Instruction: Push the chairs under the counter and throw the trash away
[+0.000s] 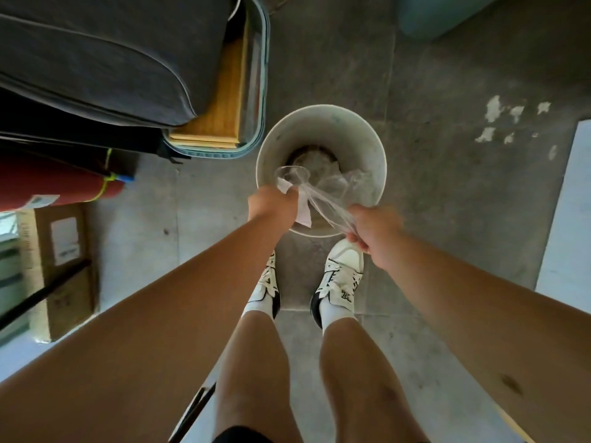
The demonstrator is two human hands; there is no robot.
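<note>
A round white trash bin (321,118) stands on the grey floor straight below me, with crumpled clear plastic lying in its bottom. Over its near rim my left hand (271,204) is closed on white paper trash (303,212) and one end of a clear plastic wrapper (319,193). My right hand (374,231) grips the other end of that wrapper, which stretches between both hands above the bin. No chairs or counter are in view.
A dark grey cushion (96,59) rests on a tub (260,91) holding wooden boards, left of the bin. A red roll (48,183) and a cardboard box (60,266) lie further left. A white panel (566,219) stands at the right. My shoes are just behind the bin.
</note>
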